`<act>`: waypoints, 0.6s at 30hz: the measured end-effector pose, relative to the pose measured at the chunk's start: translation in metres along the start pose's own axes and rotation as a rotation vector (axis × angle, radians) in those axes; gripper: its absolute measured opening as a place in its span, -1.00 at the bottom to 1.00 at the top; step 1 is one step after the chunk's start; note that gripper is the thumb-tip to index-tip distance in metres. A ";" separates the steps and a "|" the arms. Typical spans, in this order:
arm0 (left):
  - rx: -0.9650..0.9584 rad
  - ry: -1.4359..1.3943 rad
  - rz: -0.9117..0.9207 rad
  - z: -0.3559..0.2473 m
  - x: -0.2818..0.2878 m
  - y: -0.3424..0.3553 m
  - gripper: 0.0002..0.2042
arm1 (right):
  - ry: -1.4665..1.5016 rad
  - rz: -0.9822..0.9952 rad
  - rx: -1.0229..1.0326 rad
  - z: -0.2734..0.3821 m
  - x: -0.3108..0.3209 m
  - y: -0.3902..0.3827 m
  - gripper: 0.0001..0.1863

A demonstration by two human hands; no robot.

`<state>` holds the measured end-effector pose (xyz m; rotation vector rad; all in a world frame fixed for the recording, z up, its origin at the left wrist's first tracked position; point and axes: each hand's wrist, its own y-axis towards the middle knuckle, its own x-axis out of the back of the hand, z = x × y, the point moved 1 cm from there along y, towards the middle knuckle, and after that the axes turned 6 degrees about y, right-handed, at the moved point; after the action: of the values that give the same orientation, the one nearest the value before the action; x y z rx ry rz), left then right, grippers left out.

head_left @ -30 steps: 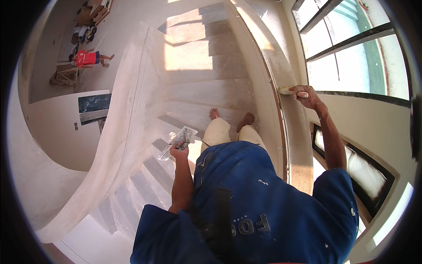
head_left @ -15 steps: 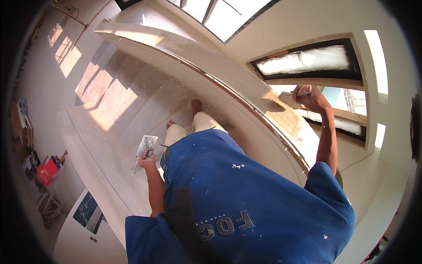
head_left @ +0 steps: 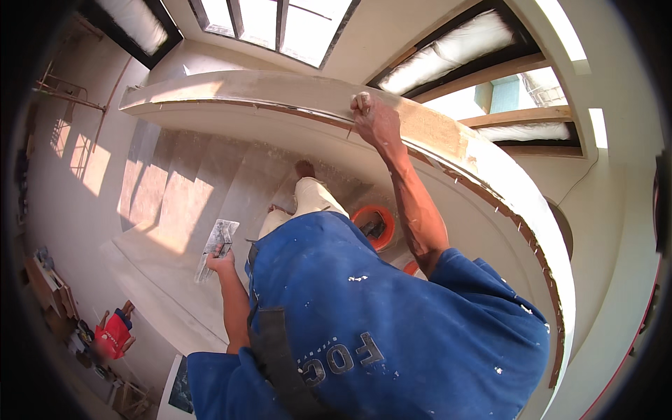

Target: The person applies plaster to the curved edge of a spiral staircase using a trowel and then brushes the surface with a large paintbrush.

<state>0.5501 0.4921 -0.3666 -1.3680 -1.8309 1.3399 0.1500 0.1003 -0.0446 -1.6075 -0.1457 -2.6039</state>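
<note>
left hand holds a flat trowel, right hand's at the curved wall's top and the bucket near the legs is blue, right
The bucket near the legs is orange, not blue, as the head view shows. The rest stands: the left hand holds a flat trowel and the right hand is at the curved wall's top.

Seen from centre, stairs [head_left: 238, 168] spread toward ten o'clock, sunlit in patches; a bare foot [head_left: 304, 169] rests there at eleven. An orange bucket [head_left: 389, 227] shows at four, base hidden.

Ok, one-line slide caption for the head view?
Left hand holds a trowel; right hand is at the top of a curved wall.
</note>
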 end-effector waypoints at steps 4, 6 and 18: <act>-0.003 -0.031 -0.012 -0.007 -0.002 -0.008 -0.90 | 0.069 -0.001 -0.025 0.005 0.013 -0.005 -0.84; -0.015 -0.080 -0.041 -0.026 0.010 0.003 -0.91 | -0.044 -0.089 -0.151 -0.006 0.033 -0.011 -0.83; -0.030 -0.164 -0.139 -0.037 0.104 0.023 -0.88 | -0.419 -0.228 -0.294 -0.016 -0.013 0.021 -0.75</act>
<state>0.5507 0.6028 -0.3901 -1.1511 -2.0205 1.3926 0.1444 0.0779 -0.0628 -2.3568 0.0364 -2.4919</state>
